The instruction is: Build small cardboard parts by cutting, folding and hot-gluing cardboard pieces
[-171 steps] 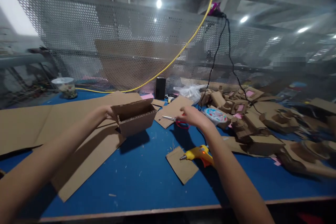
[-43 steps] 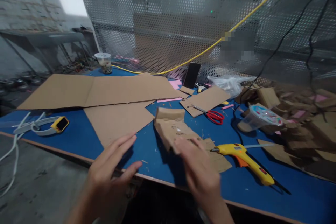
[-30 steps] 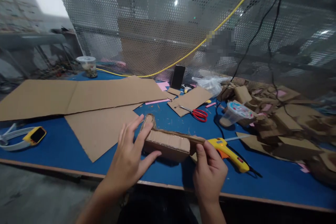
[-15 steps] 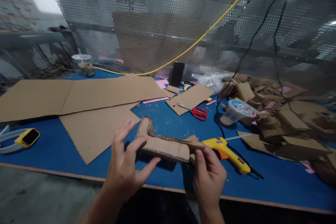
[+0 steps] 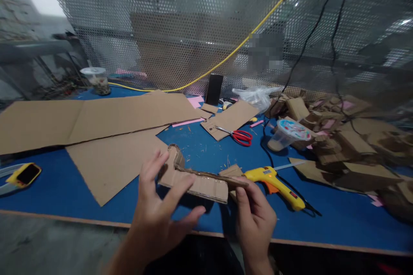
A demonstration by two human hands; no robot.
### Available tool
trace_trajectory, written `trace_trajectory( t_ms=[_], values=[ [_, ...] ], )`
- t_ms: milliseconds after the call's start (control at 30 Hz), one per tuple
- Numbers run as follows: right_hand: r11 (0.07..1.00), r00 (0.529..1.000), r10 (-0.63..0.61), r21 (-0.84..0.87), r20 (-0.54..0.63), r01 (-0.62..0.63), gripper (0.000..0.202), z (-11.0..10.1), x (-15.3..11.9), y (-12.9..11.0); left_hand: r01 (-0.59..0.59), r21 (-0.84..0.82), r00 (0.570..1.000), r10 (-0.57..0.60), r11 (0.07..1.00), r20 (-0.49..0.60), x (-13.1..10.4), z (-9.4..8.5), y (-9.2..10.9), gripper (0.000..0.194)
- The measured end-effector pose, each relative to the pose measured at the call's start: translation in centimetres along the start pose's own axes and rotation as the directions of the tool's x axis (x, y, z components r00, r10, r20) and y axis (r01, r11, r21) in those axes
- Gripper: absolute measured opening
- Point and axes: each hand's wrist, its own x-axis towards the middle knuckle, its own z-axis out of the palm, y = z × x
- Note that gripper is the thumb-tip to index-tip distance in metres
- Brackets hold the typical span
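Observation:
An L-shaped cardboard piece [image 5: 200,185] with thick sides and shiny glue along its seam is held above the blue table near the front edge. My right hand [image 5: 254,215] pinches the end of the thin strip that sticks out from its right side. At its left end is my left hand [image 5: 164,210], fingers apart, with the index finger over the piece's front face and the thumb below, clear of it. Just right of the piece lies a yellow glue gun [image 5: 280,187] with an orange trigger. A small cardboard scrap [image 5: 232,172] is behind the strip.
Large cardboard sheets [image 5: 106,120] cover the left side, near a yellow watch [image 5: 28,175]. Red-handled scissors [image 5: 241,137] rest by a cardboard strip [image 5: 238,114]. A lidded cup [image 5: 287,134] and a cardboard pile [image 5: 342,137] are at right. Behind stand a black phone [image 5: 214,89] and perforated panel [image 5: 180,38].
My left hand has opened a little and shifted along the piece, its index finger reaching further right. The piece has turned slightly. The whole view has shifted a little.

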Motion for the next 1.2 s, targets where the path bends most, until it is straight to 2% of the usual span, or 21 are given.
trace_trajectory(
  t_ms=[67, 167, 400, 600, 800, 967, 1033, 1100, 1167, 1200],
  values=[
    [1.000, 1.000, -0.017, -0.011, 0.012, 0.017, 0.018, 0.0, -0.1, -0.4, -0.047, 0.017, 0.998, 0.046, 0.999, 0.046, 0.0, -0.1, 0.6, 0.035],
    [0.999, 0.999, -0.035, -0.019, 0.020, 0.035, 0.020, -0.1, -0.1, -0.8, -0.060, 0.032, 0.995, 0.057, 0.998, 0.085, -0.1, -0.1, 0.9, 0.037],
    [0.998, 0.998, -0.059, -0.028, 0.036, 0.060, 0.021, -0.1, -0.3, -1.0, -0.027, -0.006, 0.999, 0.027, 1.000, 0.046, -0.1, -0.4, 1.1, 0.035],
    [0.997, 0.998, -0.055, -0.048, 0.040, 0.057, 0.022, -0.1, -0.2, -1.1, -0.023, 0.018, 0.994, 0.021, 1.000, 0.106, 0.0, -0.2, 0.9, 0.039],
    [0.992, 0.998, -0.070, -0.108, 0.002, 0.070, 0.019, -0.2, -0.2, -1.1, -0.053, 0.051, 0.991, 0.047, 0.997, 0.122, 0.0, -0.1, 0.7, 0.039],
    [0.980, 0.995, -0.101, -0.172, -0.024, 0.095, 0.017, -0.1, -0.2, -1.2, -0.032, 0.051, 0.991, 0.025, 0.998, 0.132, 0.3, 0.2, 1.0, 0.039],
    [0.976, 0.993, -0.121, -0.186, -0.017, 0.116, 0.018, -0.1, -0.2, -1.3, 0.017, -0.034, 0.994, -0.013, 0.999, 0.107, 0.5, -0.1, 1.1, 0.035],
    [0.969, 0.988, -0.151, -0.200, -0.009, 0.146, 0.020, -0.1, -0.2, -1.4, 0.048, -0.104, 0.998, -0.044, 0.993, 0.034, 0.9, -0.6, 1.1, 0.033],
    [0.962, 0.983, -0.181, -0.211, -0.011, 0.174, 0.021, -0.1, -0.3, -1.4, 0.031, -0.086, 0.999, -0.032, 0.996, -0.004, 1.1, -0.9, 1.0, 0.034],
    [0.959, 0.982, -0.190, -0.215, -0.010, 0.184, 0.021, -0.1, -0.3, -1.4, 0.008, -0.052, 1.000, -0.007, 0.999, 0.013, 1.2, -0.9, 0.9, 0.034]
  ],
)
